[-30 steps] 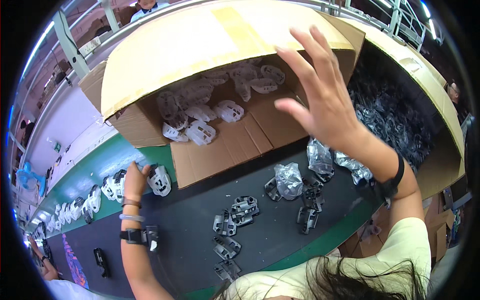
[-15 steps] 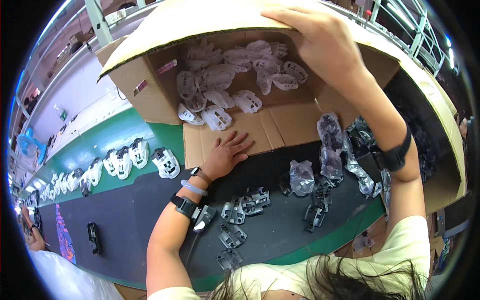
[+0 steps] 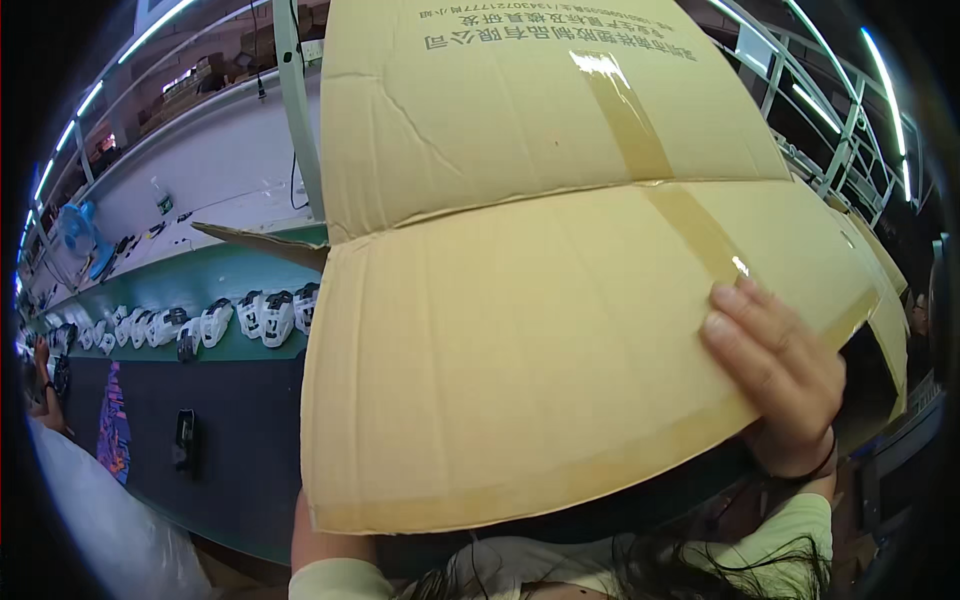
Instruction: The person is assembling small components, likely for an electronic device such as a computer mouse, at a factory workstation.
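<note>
A large cardboard box flap [image 3: 500, 370] spreads across the middle, hiding the box's inside and the bench under it. Near the flap's lower right edge, my right hand [image 3: 780, 370] holds it, fingers laid long over the outer face and the thumb out of sight. Behind the flap rises another cardboard panel [image 3: 480, 130] with dark print and a strip of clear tape. Only a piece of my left arm [image 3: 332, 520] shows at the flap's lower left corner; the left hand is hidden beneath the cardboard.
White and black plastic shells [image 3: 215, 322] stand in a row along the green bench strip [image 3: 240, 345] at left. One black plastic part [image 3: 185, 440] lies on the dark mat. A blue fan [image 3: 82, 240] is farther back. Another person's arm [image 3: 45, 385] shows at far left.
My right hand has brought the flap down toward me. It now covers the box opening with its translucent parts, my left hand and the bagged parts on the mat. The view has tilted up.
</note>
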A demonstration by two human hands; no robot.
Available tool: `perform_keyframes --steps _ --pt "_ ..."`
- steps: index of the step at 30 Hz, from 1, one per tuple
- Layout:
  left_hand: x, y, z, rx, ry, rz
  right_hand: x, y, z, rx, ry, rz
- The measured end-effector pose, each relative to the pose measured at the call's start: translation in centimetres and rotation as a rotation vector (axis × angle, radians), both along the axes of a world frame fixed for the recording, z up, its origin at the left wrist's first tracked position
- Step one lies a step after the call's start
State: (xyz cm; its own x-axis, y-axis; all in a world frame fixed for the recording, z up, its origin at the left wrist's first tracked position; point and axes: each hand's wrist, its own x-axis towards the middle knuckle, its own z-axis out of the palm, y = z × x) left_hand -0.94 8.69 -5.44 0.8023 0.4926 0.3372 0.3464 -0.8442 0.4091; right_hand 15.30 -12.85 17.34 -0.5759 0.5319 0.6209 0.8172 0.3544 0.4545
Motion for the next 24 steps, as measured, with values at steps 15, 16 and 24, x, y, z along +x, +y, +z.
perform_keyframes --steps 15,16,24 --pt "-1.0 -2.5 -2.3 0.086 -0.163 -0.001 5.6 18.3 -1.7 0.163 0.124 0.035" --pt "-2.4 -3.2 -2.0 0.002 -0.181 0.062 6.4 18.0 -2.0 0.154 0.124 0.023" --pt "-14.1 1.2 -2.8 0.106 0.061 1.093 3.1 13.7 -4.9 0.356 0.148 0.066"
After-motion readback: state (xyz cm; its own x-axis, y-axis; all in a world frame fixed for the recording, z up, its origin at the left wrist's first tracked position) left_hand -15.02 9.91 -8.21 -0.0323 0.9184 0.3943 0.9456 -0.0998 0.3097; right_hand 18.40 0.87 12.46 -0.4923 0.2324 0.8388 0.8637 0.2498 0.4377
